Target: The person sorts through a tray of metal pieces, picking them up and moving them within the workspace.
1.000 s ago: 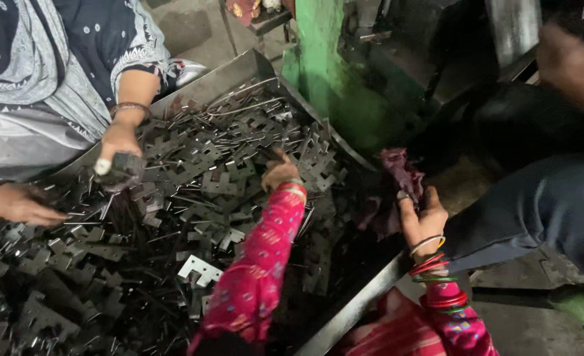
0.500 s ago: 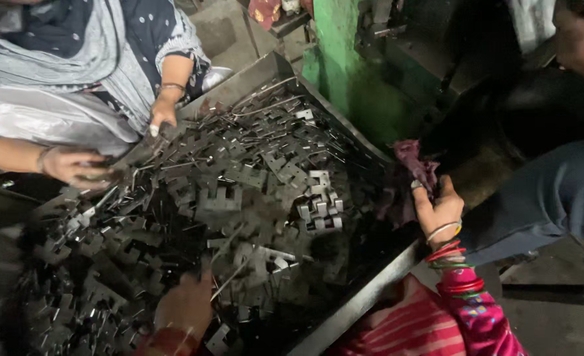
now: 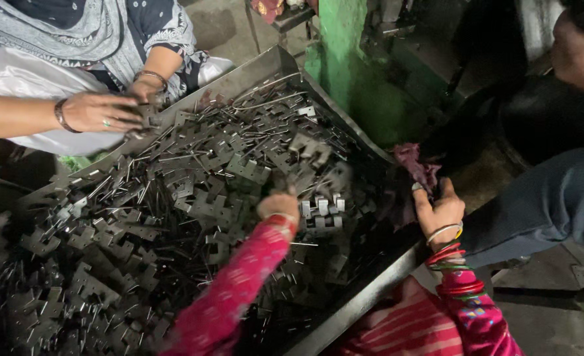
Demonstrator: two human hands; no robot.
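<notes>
Head view looks down on a big metal tray [image 3: 364,300] tilted across the floor, its raised walls keeping a deep heap of dark stamped metal brackets [image 3: 173,217] and thin rods from sliding off. The heap fills the tray from the far corner to the near left edge, so anyone seated round it can reach in. A green machine frame [image 3: 345,46] stands just beyond the far corner.

At the far left edge, a co-worker's hands [image 3: 104,111] rest on the pile, fingers closed round a few pieces.

The left hand [image 3: 277,206], in a pink sleeve, reaches into the middle of the heap, fingers curled down onto the brackets; whether they actually grip one I cannot tell, as the hand is blurred. The right hand [image 3: 440,209], wearing bangles, sits at the tray's right edge, fingers pinched on a maroon rag [image 3: 416,166] that drapes over the rim.
</notes>
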